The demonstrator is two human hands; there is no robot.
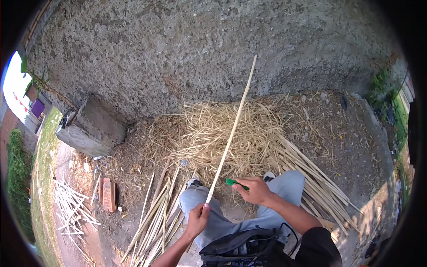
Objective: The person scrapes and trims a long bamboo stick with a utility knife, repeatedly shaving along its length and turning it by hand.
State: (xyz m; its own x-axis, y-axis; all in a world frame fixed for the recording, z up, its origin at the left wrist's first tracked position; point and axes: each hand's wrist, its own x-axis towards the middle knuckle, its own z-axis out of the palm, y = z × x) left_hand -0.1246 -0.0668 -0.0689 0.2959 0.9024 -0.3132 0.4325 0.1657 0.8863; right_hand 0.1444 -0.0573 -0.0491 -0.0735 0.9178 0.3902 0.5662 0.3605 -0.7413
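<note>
A long pale wooden strip (232, 132) slants up from my left hand (198, 219), whose fingers are wrapped round its lower end. My right hand (254, 190) is closed on a green-handled tool (231, 182), just right of the strip and apart from it. Whatever blade the tool has is hidden or too small to make out. Both hands are above my knees in light blue trousers. Behind the strip, a heap of thin shavings (209, 129) lies on the ground.
Bundles of strips lie at left (155, 218) and right (311, 173) of my legs. Farther left are short white sticks (73, 204), a reddish brick (107, 196) and a concrete block (95, 129). A rough wall (178, 53) stands ahead. A black bag (244, 244) rests at my lap.
</note>
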